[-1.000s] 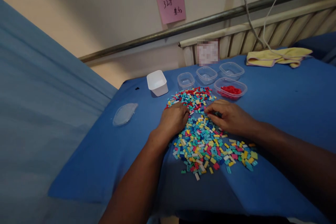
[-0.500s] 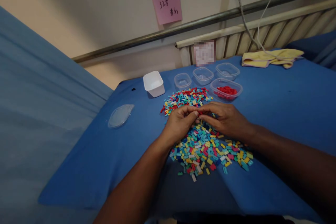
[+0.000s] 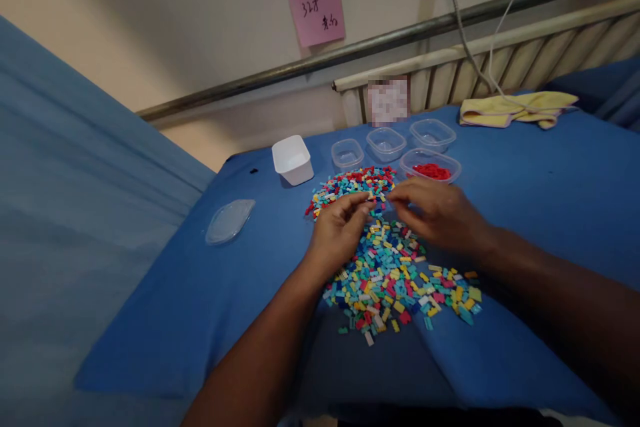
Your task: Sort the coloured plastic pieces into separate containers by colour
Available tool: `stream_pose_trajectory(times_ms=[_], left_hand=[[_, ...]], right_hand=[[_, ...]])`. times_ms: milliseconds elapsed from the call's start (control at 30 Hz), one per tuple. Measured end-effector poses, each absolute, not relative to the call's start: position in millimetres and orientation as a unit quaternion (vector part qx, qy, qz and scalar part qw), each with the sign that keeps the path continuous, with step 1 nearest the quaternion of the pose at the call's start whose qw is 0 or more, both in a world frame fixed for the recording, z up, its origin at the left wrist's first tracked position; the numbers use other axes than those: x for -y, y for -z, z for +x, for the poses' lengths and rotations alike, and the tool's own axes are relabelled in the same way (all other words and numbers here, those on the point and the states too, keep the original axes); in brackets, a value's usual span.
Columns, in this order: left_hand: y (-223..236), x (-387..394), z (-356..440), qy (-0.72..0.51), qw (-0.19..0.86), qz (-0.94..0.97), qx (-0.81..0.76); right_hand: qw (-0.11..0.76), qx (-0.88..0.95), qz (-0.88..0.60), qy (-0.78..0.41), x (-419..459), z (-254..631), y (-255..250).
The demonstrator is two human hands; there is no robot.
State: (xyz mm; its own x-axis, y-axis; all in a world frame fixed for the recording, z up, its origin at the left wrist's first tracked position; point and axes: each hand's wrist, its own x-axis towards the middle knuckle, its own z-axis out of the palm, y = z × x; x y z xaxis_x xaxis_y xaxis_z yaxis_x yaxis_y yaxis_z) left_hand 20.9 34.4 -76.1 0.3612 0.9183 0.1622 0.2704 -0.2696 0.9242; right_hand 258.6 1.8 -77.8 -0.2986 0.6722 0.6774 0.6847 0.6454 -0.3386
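A heap of small coloured bricks (image 3: 387,267) in red, yellow, blue and turquoise is spread on the blue cloth (image 3: 525,187). My left hand (image 3: 340,230) hovers just over the heap's far part, fingers curled with the tips pinched together. My right hand (image 3: 437,213) is raised beside it, fingertips pinched near the left hand's. What either pinch holds is too small to make out. Right behind my right hand stands a clear tub (image 3: 445,161) with red bricks (image 3: 431,171) in it.
Three clear tubs (image 3: 347,153) (image 3: 386,143) (image 3: 433,135) and a white tub (image 3: 293,159) stand in a row at the back. A clear lid (image 3: 229,220) lies at the left. A yellow cloth (image 3: 515,110) with cables lies far right, by a radiator. A pink note (image 3: 315,5) hangs on the wall.
Both hands lifted off the heap and drew together at the fingertips; now my right hand has risen slightly and moved apart from the left toward the red-brick tub.
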Motion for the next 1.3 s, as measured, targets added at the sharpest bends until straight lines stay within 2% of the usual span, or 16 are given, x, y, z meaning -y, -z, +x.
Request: stream_pose_trajectory(times_ms=[133,233,333,433,533,633,733,867,1133,1300], left_hand=[[78.5,-50.4,3.8,-0.363,0.162,0.815,-0.421],[84.5,-60.0,0.9,-0.312,0.094,0.86,-0.393],[89.5,-65.7,8.7,-0.26,0.05,0.894,-0.36],[90.5,-69.6,18.0,-0.213,0.045,0.921,-0.323],[88.9,-71.8,20.9,-0.192,0.054,0.922,-0.332],[86.7,-71.5,17.6,-0.169,0.051,0.916,-0.36],[83.4,-69.2,12.7,-0.144,0.037,0.916,-0.372],[73.0,-62.5,6.2,-0.116,0.038,0.909,-0.399],[58.3,-52.7,-9.2,-0.118,0.088,0.895,-0.422],[62.1,-54.1,-10.8,-0.098,0.084,0.921,-0.368]], right_hand=[[0.438,0.725,-0.523,0.095,-21.7,298.5,80.8],[0.383,0.698,-0.593,0.123,-34.0,323.6,88.8],[0.35,0.705,-0.603,0.127,-36.8,332.2,92.3],[0.365,0.739,-0.555,0.114,-30.8,320.1,90.1],[0.366,0.802,-0.47,0.04,-24.4,291.9,92.9],[0.328,0.852,-0.405,-0.049,-26.1,263.2,103.9],[0.278,0.867,-0.404,-0.09,-33.2,249.2,112.4],[0.26,0.856,-0.438,-0.094,-35.4,253.8,109.9],[0.332,0.843,-0.413,-0.091,-34.4,253.1,108.1],[0.258,0.875,-0.399,-0.09,-44.4,247.2,113.3]])
